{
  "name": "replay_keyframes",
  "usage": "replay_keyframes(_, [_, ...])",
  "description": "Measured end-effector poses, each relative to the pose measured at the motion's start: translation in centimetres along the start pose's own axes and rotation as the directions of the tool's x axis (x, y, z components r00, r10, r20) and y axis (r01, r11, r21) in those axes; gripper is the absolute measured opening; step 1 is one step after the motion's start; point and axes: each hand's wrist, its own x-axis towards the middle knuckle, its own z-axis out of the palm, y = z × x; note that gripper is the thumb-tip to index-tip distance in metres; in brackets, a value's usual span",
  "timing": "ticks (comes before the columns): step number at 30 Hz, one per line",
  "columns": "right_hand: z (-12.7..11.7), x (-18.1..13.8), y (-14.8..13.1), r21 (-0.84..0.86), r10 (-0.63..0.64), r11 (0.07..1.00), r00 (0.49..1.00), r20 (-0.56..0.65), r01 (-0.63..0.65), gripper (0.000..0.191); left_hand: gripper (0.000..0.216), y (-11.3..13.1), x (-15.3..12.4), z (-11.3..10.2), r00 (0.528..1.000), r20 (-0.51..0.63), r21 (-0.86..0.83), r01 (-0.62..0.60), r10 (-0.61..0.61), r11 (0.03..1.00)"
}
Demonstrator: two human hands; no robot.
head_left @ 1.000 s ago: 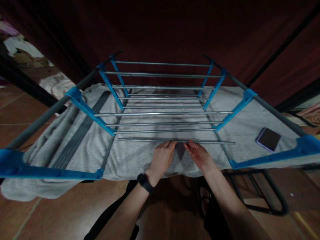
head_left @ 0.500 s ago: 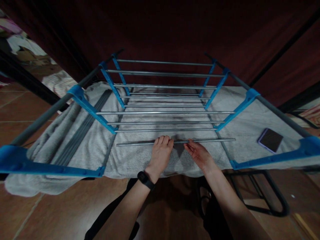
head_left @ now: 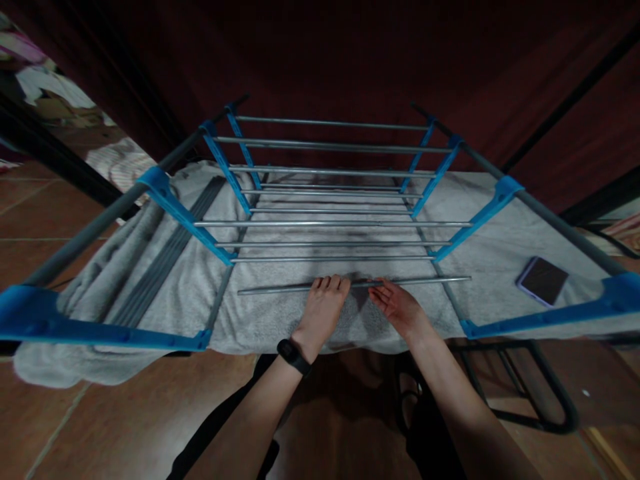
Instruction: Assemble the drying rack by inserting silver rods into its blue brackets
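A loose metal rod (head_left: pixel 425 282) lies crosswise in front of me, held low at the near end of a rack frame with blue plastic brackets (head_left: pixel 183 212) and grey side tubes. My left hand (head_left: pixel 324 303), with a black band on its wrist, is closed over the rod left of its right end, knuckles up. Close beside it, my right hand (head_left: pixel 395 303) has its palm turned partly up and its fingertips closed on the rod. Several metal crossbars (head_left: pixel 330 224) span the brackets beyond. The rod's two ends touch no bracket.
Several spare rods (head_left: pixel 167 263) lie bundled on the grey blanket (head_left: pixel 350 330) at left. A phone (head_left: pixel 543 280) rests on the blanket at right. Behind hangs a dark red curtain (head_left: pixel 320 60). A black metal frame (head_left: pixel 550 387) stands on the floor at lower right.
The rod's left end has shifted slightly to the right, and my left hand has moved a little right with it. My right hand stays almost in place on the rod.
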Motion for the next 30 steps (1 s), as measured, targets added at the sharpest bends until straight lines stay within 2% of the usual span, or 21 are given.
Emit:
replay_keyframes(5, [-0.1, 0.3, -0.3, 0.001, 0.029, 1.000, 0.999, -0.042, -0.029, 0.012, 0.028, 0.1, 0.0, 0.0, 1.000, 0.011, 0.026, 0.006, -0.007, 1.000])
replay_keyframes(16, [-1.0, 0.8, -1.8, 0.049, -0.023, 0.998, 0.995, -0.095, 0.028, 0.020, 0.035, -0.7, 0.1, -0.3, 0.999, 0.029, 0.052, 0.033, -0.034, 0.998])
replay_keyframes(23, [-1.4, 0.9, -2.6, 0.078, 0.004, 0.997, 0.991, -0.134, 0.007, 0.044, 0.036, -0.9, 0.2, -0.4, 0.998, 0.042, 0.039, 0.034, -0.036, 0.999])
replay_keyframes(30, [-1.1, 0.9, -2.5, 0.078, -0.010, 0.997, 0.993, -0.119, 0.019, 0.035, 0.037, -1.2, 0.1, -0.5, 0.998, 0.043, 0.023, 0.045, -0.046, 0.999])
